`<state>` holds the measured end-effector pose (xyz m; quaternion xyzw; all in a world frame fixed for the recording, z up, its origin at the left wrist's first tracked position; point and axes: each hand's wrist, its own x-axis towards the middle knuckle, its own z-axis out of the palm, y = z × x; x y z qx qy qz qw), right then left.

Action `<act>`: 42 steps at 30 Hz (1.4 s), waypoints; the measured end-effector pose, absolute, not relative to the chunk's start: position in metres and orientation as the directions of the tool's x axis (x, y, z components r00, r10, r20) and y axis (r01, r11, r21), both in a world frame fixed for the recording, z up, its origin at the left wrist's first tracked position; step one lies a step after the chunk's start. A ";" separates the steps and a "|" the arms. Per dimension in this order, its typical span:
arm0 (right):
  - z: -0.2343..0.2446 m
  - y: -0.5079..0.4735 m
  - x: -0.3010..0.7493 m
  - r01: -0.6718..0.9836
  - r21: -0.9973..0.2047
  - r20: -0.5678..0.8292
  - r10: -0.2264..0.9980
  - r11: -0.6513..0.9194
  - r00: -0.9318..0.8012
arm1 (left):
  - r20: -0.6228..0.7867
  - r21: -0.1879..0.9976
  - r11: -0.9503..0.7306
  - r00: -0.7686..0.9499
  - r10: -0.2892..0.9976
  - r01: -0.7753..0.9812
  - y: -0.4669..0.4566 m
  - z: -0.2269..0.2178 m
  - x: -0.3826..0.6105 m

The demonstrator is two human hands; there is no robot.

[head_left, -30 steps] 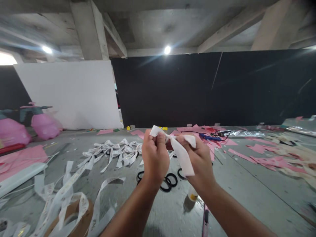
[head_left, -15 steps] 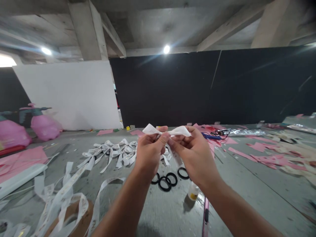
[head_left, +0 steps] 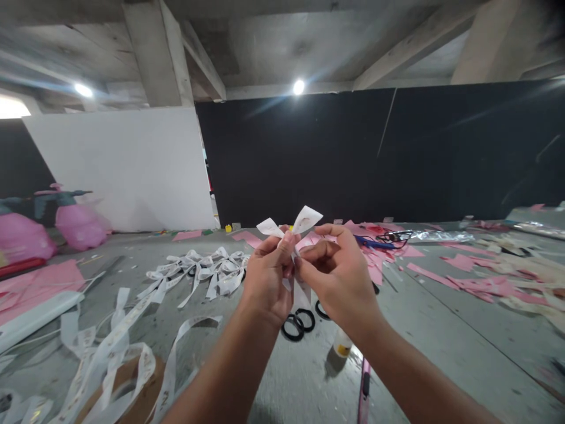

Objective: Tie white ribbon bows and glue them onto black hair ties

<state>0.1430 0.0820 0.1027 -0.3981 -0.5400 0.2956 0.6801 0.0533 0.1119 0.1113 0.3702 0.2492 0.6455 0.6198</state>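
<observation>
**White ribbon bow pinched between both hands above a littered surface**

A black wall (head_left: pixel 375 153) is recorded across the background, with a white panel (head_left: pixel 123 171) to its left. A grey work surface (head_left: pixel 441 330) is seen below.

Loose ribbon lengths (head_left: pixel 110 347) are noted at lower left, and pink paper scraps (head_left: pixel 463 285) are spread over the right side. A pile of white bows (head_left: pixel 207 271) is observed left of centre.

The left hand (head_left: pixel 265 282) and right hand (head_left: pixel 338 277) are raised together at centre frame, well above the surface. A white ribbon bow (head_left: pixel 306 218) is held between them. Thumb and fingertips of each hand are closed on its middle, and its two loops stand up above the fingers.

Black rings (head_left: pixel 298 323) lie directly beneath the hands. A small bottle (head_left: pixel 341 344) is seen just beside the rings, and a pink-handled tool (head_left: pixel 364 388) is near it.
</observation>
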 end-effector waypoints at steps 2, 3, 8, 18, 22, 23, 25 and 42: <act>0.105 0.083 0.146 -0.021 -0.877 0.466 0.859 0.481 0.213 | 0.173 0.774 -0.117 0.030 0.984 -0.622 0.113 0.110 0.054; 0.106 0.084 0.148 -0.063 -0.882 0.448 0.873 0.466 0.194 | 0.185 0.774 -0.125 0.033 0.982 -0.621 0.113 0.109 0.053; 0.117 0.087 0.164 -0.016 -0.898 0.425 0.876 0.440 0.226 | 0.258 0.867 -0.125 0.220 0.941 -0.482 0.113 0.108 0.050; 0.120 0.089 0.173 0.184 -0.908 0.418 0.835 0.376 0.358 | 0.290 0.902 -0.132 0.350 0.891 -0.411 0.113 0.102 0.054; 0.119 0.095 0.183 0.073 -0.917 0.398 0.909 0.392 0.121 | 0.254 0.917 -0.109 0.350 0.902 -0.384 0.116 0.103 0.051; 0.119 0.096 0.186 0.066 -0.924 0.380 0.924 0.377 0.041 | 0.263 0.923 -0.126 0.353 0.898 -0.364 0.117 0.103 0.050; 0.120 0.097 0.193 0.100 -0.932 0.348 0.937 0.349 -0.022 | 0.292 0.927 -0.171 0.357 0.887 -0.333 0.119 0.102 0.049; 0.131 0.092 0.208 0.713 -0.498 0.466 0.846 0.494 -0.261 | 0.490 0.755 -0.632 0.490 0.721 0.174 0.121 0.093 0.043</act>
